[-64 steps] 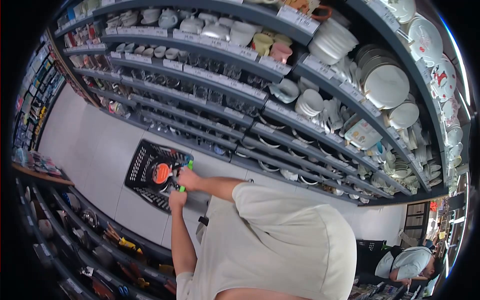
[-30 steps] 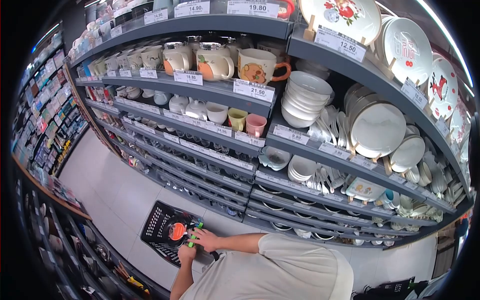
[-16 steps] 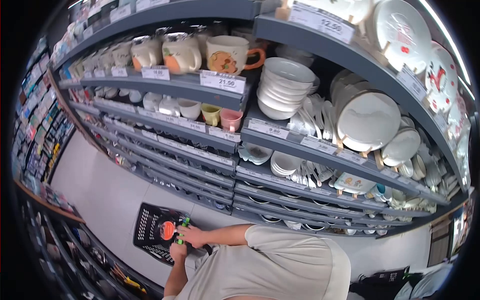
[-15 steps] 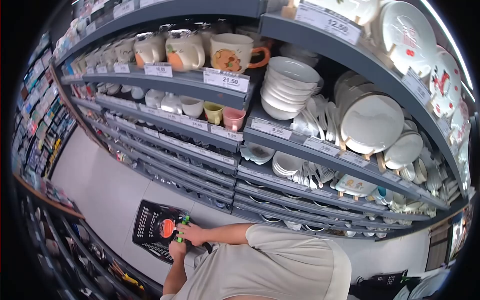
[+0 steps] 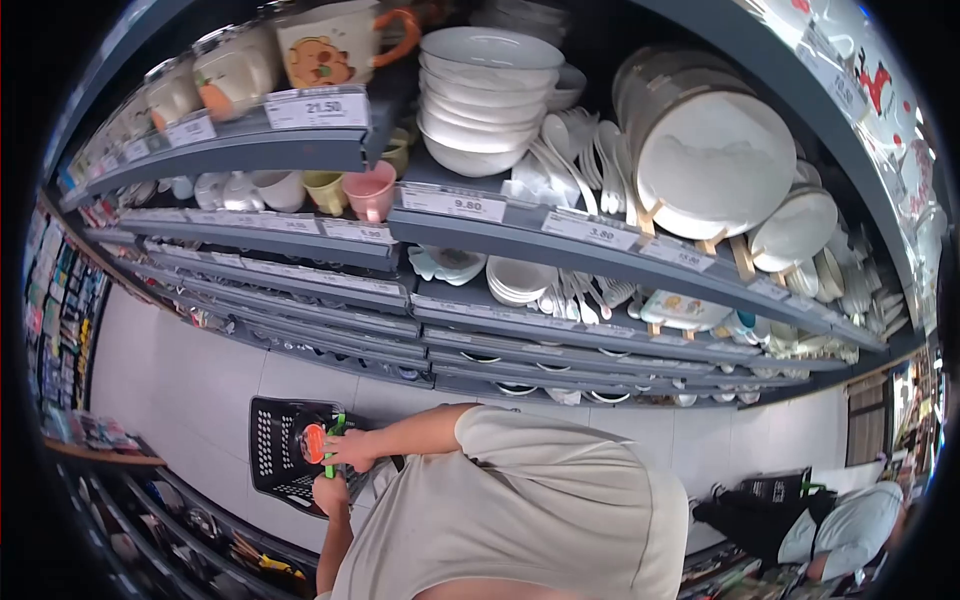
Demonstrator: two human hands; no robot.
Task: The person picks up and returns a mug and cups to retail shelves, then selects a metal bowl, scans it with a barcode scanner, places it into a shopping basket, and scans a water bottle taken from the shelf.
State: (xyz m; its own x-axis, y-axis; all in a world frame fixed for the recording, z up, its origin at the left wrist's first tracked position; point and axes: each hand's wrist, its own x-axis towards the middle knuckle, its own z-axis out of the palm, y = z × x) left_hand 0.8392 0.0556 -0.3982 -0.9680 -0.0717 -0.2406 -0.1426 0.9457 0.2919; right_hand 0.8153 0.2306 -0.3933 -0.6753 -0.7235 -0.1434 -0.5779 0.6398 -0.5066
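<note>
A black shopping basket (image 5: 262, 450) with green handles (image 5: 336, 432) is held low in front of me. My left hand (image 5: 330, 493) is closed around the lower end of a handle. My right hand (image 5: 352, 450) rests on the handle just above it, with fingers bent over the green bar. Inside the basket, close to my right fingertips, is a dark item with a round orange-red label (image 5: 314, 443); its kind is hard to make out, and the handle and hand partly cover it.
Grey shelves (image 5: 480, 232) hold stacked white bowls (image 5: 485, 105), plates (image 5: 715, 165), spoons (image 5: 565, 160), a pig-decorated mug (image 5: 325, 50) and a pink cup (image 5: 370, 190). Another shelf unit (image 5: 150, 530) stands lower left. A person in a pale shirt (image 5: 850, 530) is behind at right.
My view has turned, so the shelf goods sit further left and higher. A person has come into view at lower right. Both hands stay on the basket handles.
</note>
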